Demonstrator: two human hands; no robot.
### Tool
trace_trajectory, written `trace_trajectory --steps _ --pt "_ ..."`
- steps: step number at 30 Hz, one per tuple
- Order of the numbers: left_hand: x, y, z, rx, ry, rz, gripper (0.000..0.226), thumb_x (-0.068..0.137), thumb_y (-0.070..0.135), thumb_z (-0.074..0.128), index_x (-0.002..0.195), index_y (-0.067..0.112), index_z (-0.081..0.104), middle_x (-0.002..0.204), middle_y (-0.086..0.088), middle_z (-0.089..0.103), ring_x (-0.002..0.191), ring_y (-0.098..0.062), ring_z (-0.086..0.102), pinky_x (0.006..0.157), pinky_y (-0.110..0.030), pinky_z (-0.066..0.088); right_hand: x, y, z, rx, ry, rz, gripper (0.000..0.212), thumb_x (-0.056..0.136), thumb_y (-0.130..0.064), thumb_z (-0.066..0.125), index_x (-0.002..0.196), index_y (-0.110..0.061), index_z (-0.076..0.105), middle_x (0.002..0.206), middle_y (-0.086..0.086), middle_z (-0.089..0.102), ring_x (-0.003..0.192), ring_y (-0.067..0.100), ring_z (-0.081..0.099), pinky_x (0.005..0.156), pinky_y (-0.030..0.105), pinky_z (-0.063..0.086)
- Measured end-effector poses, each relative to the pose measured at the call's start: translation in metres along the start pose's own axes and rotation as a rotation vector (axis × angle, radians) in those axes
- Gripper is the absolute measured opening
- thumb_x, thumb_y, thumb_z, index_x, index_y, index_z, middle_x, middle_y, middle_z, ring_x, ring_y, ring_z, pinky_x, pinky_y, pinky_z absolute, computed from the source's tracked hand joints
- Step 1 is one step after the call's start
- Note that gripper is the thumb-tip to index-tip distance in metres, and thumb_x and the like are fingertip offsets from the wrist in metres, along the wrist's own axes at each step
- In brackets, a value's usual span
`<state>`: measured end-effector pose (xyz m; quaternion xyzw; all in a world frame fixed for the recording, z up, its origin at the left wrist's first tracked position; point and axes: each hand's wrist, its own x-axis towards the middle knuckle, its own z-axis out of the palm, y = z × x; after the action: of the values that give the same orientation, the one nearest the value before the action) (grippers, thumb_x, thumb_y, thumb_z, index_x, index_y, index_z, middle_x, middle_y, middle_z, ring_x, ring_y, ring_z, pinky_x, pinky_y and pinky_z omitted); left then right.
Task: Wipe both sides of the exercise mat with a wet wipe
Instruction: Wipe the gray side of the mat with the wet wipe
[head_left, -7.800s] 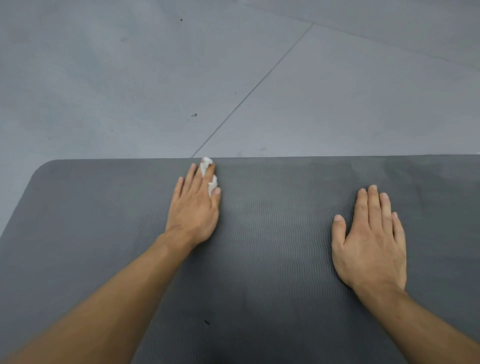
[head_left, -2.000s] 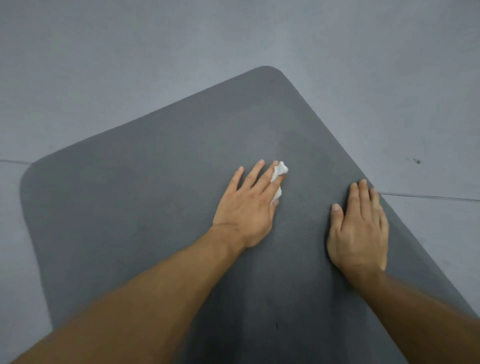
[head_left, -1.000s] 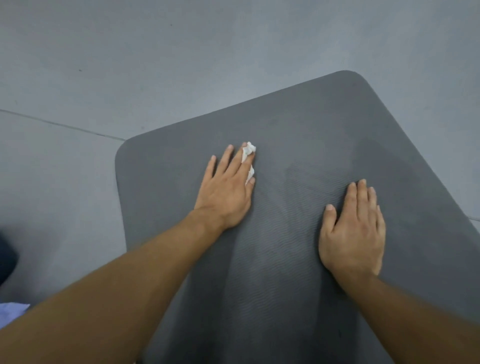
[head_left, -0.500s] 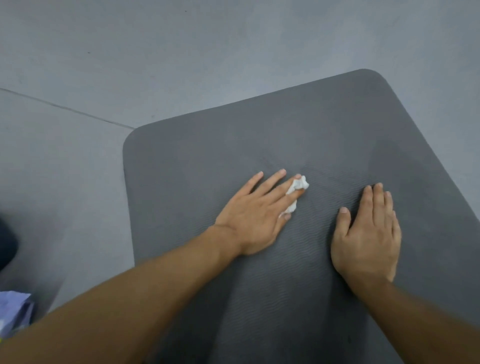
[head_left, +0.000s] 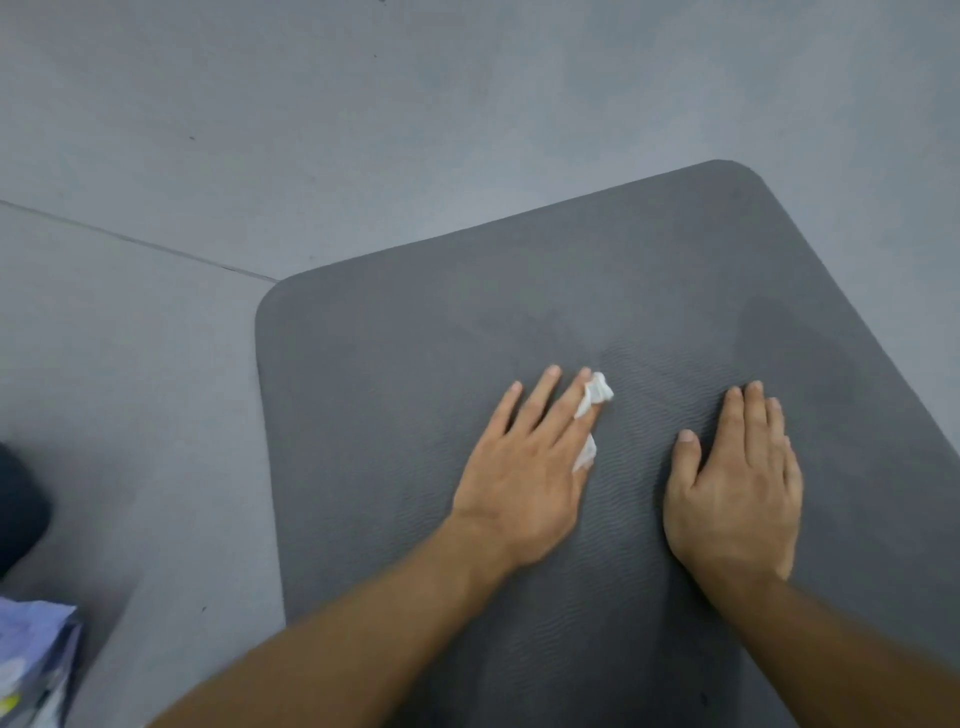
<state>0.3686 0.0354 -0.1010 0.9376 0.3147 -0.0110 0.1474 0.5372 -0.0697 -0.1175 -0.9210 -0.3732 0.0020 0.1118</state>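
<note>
Mat (head_left: 415, 364) lies flat on the floor (head_left: 363, 130), running toward me. My left hand (head_left: 524, 478) presses the wet wipe (head_left: 597, 400) under flattened fingers; my right hand (head_left: 737, 493), empty, braces alongside. Unwiped corner lies ahead-left.

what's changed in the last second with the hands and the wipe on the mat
The left hand has slid the wet wipe to the right across the exercise mat, from nearer the mat's far left corner to close beside the right hand. Nothing was picked up or let go. The wipe stays pressed under the left fingers, and the right hand stays flat on the mat, bracing it.
</note>
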Motion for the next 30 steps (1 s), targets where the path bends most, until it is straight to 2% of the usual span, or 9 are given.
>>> trace_trajectory --steps 4,9,13,16,18,21,25,30 --pt "-0.048 0.028 0.013 0.065 -0.062 0.148 0.062 0.105 0.039 0.034 0.163 0.02 0.023 0.174 0.002 0.005 0.16 -0.023 0.0 0.128 -0.05 0.013 -0.001 0.001 0.0 0.013 0.008 -0.008 0.069 0.103 -0.044 0.027 0.161 -0.006 0.027 0.171 0.009 0.021 0.159 0.023 0.014 0.129 0.044 0.015" --pt "-0.033 0.001 0.005 0.102 -0.088 0.216 0.06 0.109 0.039 0.029 0.165 0.023 0.017 0.174 0.005 0.008 0.16 -0.02 0.003 0.13 -0.044 0.006 0.0 0.001 0.001 0.021 0.031 0.008 0.069 0.103 -0.043 0.03 0.16 -0.004 0.03 0.17 0.011 0.024 0.159 0.024 0.016 0.128 0.045 0.017" --pt "0.015 -0.045 -0.016 0.092 -0.02 -0.062 0.06 0.108 0.041 0.018 0.166 0.026 0.017 0.172 0.007 0.015 0.159 -0.019 0.011 0.128 -0.045 0.013 0.0 0.002 0.0 0.016 0.006 -0.001 0.07 0.103 -0.045 0.028 0.161 -0.005 0.029 0.171 0.009 0.022 0.159 0.023 0.014 0.129 0.044 0.015" --pt "0.045 -0.08 -0.034 0.044 -0.031 -0.274 0.058 0.11 0.039 0.013 0.166 0.028 0.004 0.174 0.01 0.001 0.16 -0.017 -0.002 0.129 -0.041 0.002 0.0 0.001 0.0 0.009 0.012 0.003 0.069 0.104 -0.045 0.028 0.161 -0.005 0.029 0.171 0.009 0.021 0.159 0.023 0.014 0.129 0.045 0.016" --pt "0.05 -0.091 -0.04 0.022 -0.031 -0.331 0.059 0.111 0.039 0.016 0.166 0.026 0.0 0.174 0.009 -0.003 0.16 -0.016 -0.007 0.129 -0.041 -0.001 0.0 0.001 0.0 0.004 0.008 0.006 0.07 0.104 -0.045 0.027 0.161 -0.005 0.028 0.171 0.009 0.021 0.159 0.022 0.014 0.129 0.044 0.015" --pt "0.037 -0.084 -0.031 0.028 -0.019 -0.274 0.059 0.111 0.04 0.013 0.166 0.024 0.001 0.174 0.007 -0.003 0.16 -0.018 -0.007 0.13 -0.042 0.001 0.0 0.001 0.0 -0.003 0.0 0.007 0.07 0.104 -0.045 0.027 0.161 -0.006 0.027 0.171 0.008 0.02 0.159 0.022 0.013 0.129 0.044 0.014" --pt "0.002 -0.048 -0.012 0.048 0.019 -0.122 0.06 0.109 0.039 0.021 0.166 0.021 0.016 0.174 0.003 0.01 0.16 -0.02 0.006 0.128 -0.047 0.014 0.001 0.002 0.0 -0.012 -0.01 0.003 0.071 0.104 -0.046 0.025 0.162 -0.007 0.025 0.172 0.007 0.018 0.16 0.02 0.01 0.129 0.042 0.012" --pt "-0.064 -0.005 0.005 0.071 -0.072 0.075 0.062 0.108 0.039 0.031 0.166 0.022 0.015 0.174 0.002 0.005 0.16 -0.019 -0.002 0.13 -0.046 0.008 0.0 0.002 0.001 0.003 0.001 0.003 0.07 0.104 -0.045 0.026 0.162 -0.007 0.026 0.172 0.008 0.019 0.159 0.021 0.012 0.129 0.043 0.013"
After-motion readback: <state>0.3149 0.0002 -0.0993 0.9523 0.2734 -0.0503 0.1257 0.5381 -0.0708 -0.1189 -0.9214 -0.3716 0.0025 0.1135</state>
